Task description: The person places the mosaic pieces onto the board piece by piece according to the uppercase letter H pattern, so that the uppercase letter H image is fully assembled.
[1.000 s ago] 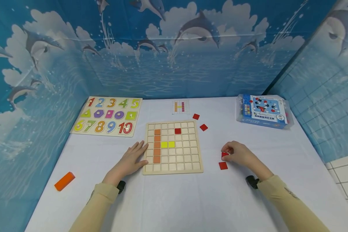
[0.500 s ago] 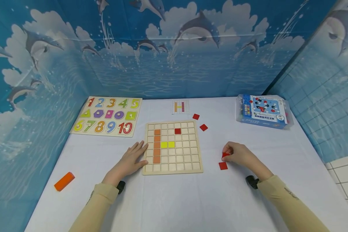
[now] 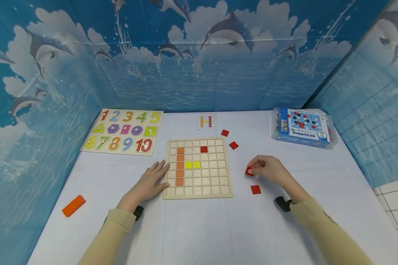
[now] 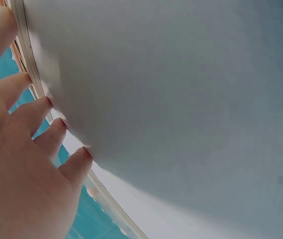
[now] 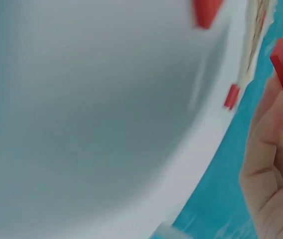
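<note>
Here, right hand (image 3: 268,169): forearm slants in from the lower right, back of the hand up, fingers bent toward the thumb and pinching a red tile (image 3: 248,171) at their tips
Red tile: off the right side of the wooden board (image 3: 214,181), apart from it, near a loose tile (image 3: 255,189) that lies flat on the white cloth (image 3: 185,228)
Left hand (image 3: 148,184): comes in from the lower left, back up, fingers extended and spread, gripping nothing, index finger and thumb touching the board's left edge
Board: holds a column of five orange tiles (image 3: 180,157), two yellow tiles (image 3: 188,165) beside that column, and one red square (image 3: 203,149) toward the far side
Right wrist view: shows the pinched tile tilted, its thickness visible against the blue curtain (image 5: 206,184), where the head view sees it from above, partly covered by the fingers
Left wrist view: shows the board's edge side-on with fingertips lined along it, a thickness hardly seen from the head
Head view: alone takes in the whole grid, the pattern card (image 3: 207,121) behind it, the number puzzle (image 3: 121,131) and the orange block (image 3: 74,205)
</note>
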A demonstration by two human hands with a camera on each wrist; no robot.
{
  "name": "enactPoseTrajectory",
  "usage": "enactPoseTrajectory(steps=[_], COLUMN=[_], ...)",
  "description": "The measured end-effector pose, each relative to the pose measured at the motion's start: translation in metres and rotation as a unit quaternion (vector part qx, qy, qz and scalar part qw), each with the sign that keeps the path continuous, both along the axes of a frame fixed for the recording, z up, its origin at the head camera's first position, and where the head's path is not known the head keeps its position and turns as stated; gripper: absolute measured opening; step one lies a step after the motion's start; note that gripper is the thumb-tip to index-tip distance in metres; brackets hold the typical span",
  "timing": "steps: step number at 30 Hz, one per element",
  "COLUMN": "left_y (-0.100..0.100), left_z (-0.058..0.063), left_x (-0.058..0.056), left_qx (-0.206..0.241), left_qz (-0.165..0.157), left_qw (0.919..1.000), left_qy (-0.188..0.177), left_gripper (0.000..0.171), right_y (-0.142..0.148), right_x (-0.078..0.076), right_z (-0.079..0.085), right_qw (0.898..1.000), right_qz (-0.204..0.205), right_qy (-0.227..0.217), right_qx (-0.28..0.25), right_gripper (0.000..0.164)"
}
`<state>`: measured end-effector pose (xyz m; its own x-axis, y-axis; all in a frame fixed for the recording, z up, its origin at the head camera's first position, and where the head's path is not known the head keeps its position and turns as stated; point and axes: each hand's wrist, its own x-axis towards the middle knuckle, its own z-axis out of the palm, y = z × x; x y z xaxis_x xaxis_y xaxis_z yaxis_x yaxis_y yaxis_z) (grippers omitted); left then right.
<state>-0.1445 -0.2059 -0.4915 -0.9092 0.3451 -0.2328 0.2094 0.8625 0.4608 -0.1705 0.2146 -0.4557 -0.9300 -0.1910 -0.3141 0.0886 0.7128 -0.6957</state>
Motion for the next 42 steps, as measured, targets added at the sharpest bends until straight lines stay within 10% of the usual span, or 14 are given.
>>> enactPoseTrajectory(steps=[12, 42], left_y=[0.001, 0.001], left_z=[0.000, -0.001], left_x=[0.000, 0.003], left_qx=[0.003, 0.006], left_qz=[0.002, 0.002], left_qw=[1.0000, 1.0000], left_qy=[-0.001, 0.004], left_gripper=[0.075, 0.075], right_y=[-0.068, -0.139], right_x=[-0.029, -0.068], right_z=[0.007, -0.008], right_qw=[0.997, 0.997], right_qz=[-0.009, 0.042], right_qy=[0.028, 0.066], right_qx=[-0.074, 0.011], right_gripper=[0.020, 0.003])
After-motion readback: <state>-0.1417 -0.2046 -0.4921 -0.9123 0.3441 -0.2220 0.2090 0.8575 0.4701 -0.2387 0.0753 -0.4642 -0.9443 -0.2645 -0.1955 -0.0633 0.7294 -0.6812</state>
